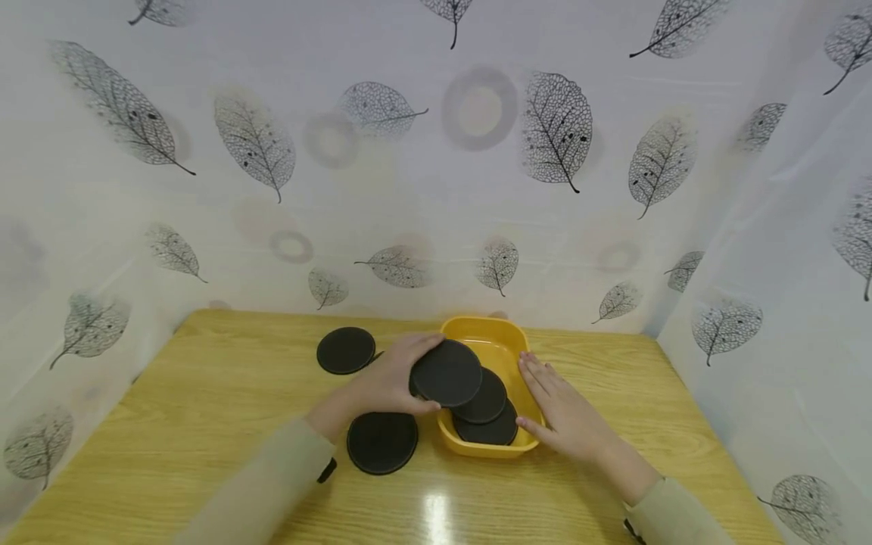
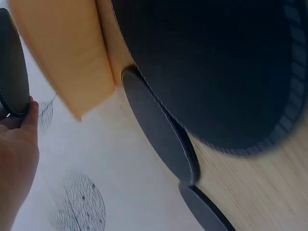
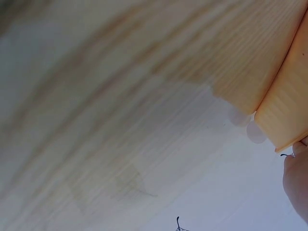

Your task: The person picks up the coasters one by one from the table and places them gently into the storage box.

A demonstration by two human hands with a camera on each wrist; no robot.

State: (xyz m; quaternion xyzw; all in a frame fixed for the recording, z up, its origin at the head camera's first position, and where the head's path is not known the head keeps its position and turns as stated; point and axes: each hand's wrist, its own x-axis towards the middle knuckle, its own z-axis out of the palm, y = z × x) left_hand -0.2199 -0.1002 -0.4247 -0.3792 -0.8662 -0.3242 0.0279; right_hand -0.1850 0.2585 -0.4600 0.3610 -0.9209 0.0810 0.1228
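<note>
My left hand point(image 1: 398, 378) grips a round black coaster point(image 1: 446, 373) by its left edge, over the left rim of a yellow plastic basin point(image 1: 497, 331). In the left wrist view, the held coaster point(image 2: 13, 62) has a stitched edge. Two more black coasters, an upper one point(image 1: 489, 397) and a lower one point(image 1: 486, 434), overlap inside the basin. My right hand point(image 1: 568, 416) rests against the basin's right rim, its fingers extended and thumb spread apart. The right wrist view catches only part of that hand point(image 3: 296, 178) at the basin's rim.
Left of the basin, a black coaster point(image 1: 345, 350) lies on the wooden table point(image 1: 225, 401), and another point(image 1: 381, 443) lies nearer the front. A dark edge beside the far coaster is mostly hidden by my left hand. A leaf-patterned white curtain point(image 1: 409, 197) stands behind the table.
</note>
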